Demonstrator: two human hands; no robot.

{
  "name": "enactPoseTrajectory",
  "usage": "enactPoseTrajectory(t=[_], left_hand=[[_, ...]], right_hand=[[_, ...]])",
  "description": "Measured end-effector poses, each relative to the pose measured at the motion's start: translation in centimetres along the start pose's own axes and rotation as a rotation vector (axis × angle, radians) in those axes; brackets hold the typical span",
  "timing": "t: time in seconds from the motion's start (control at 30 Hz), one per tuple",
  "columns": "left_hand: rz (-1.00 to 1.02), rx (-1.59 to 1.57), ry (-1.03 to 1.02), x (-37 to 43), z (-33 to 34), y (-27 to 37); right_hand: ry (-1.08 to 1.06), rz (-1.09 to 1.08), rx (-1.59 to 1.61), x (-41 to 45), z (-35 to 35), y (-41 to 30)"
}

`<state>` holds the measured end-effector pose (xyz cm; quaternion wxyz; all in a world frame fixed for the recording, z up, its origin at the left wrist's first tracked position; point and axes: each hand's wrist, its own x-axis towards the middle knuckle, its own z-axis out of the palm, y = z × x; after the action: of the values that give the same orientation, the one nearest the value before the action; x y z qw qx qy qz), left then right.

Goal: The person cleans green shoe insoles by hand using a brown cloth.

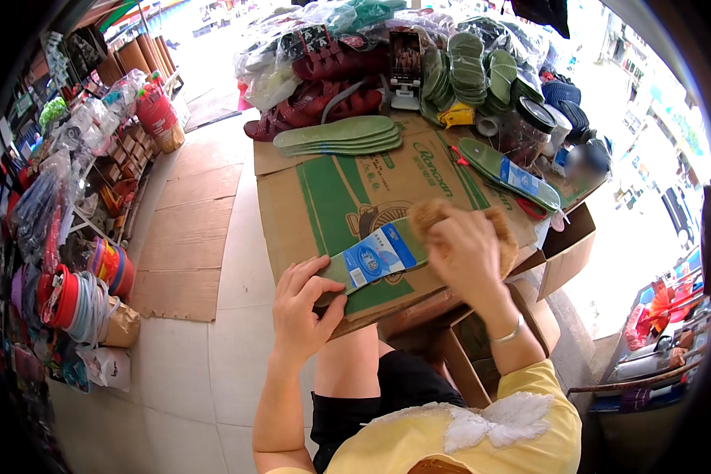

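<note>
A green insole (335,271) with a blue-and-white paper band (379,255) around it lies slantwise on the flattened cardboard (284,219). My left hand (308,302) grips its near left end, fingertips on top and thumb at the lower edge. A fuzzy brown cloth (500,237) is bunched in my right hand (465,249), over the far right end of the insole, which it hides. The right hand and cloth are slightly blurred. Further back, a stack of green insoles (338,135) sits on the cardboard. To the right lies another banded insole (503,172).
Red-handled scissors (531,208) lie partly under the right-hand insole. Behind stand a phone (405,62) on a stand, a yellow packet (456,115), a lidded clear jar (524,133) and red sandals (332,101). Open cardboard boxes (569,249) are at the right, below the tabletop.
</note>
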<state>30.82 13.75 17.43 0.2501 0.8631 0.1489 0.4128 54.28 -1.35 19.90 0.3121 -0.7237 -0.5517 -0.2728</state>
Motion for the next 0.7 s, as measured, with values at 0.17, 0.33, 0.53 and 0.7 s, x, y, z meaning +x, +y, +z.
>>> enactPoseTrajectory(t=[0.17, 0.33, 0.53, 0.7], left_hand=[[-0.003, 0.014, -0.047, 0.4, 0.0, 0.1], [-0.015, 0.005, -0.04, -0.1, -0.2, -0.3], [0.013, 0.009, -0.005, -0.2, 0.0, -0.3], [-0.003, 0.004, -0.018, 0.2, 0.4, -0.1]], right_hand=[[-0.021, -0.226, 0.26, 0.0, 1.7, -7.5], [-0.001, -0.136, 0.208, -0.7, 0.2, -3.3], [0.006, 0.037, 0.004, -1.2, -1.7, 1.2], [-0.022, -0.167, 0.225, 1.0, 1.3, -5.5]])
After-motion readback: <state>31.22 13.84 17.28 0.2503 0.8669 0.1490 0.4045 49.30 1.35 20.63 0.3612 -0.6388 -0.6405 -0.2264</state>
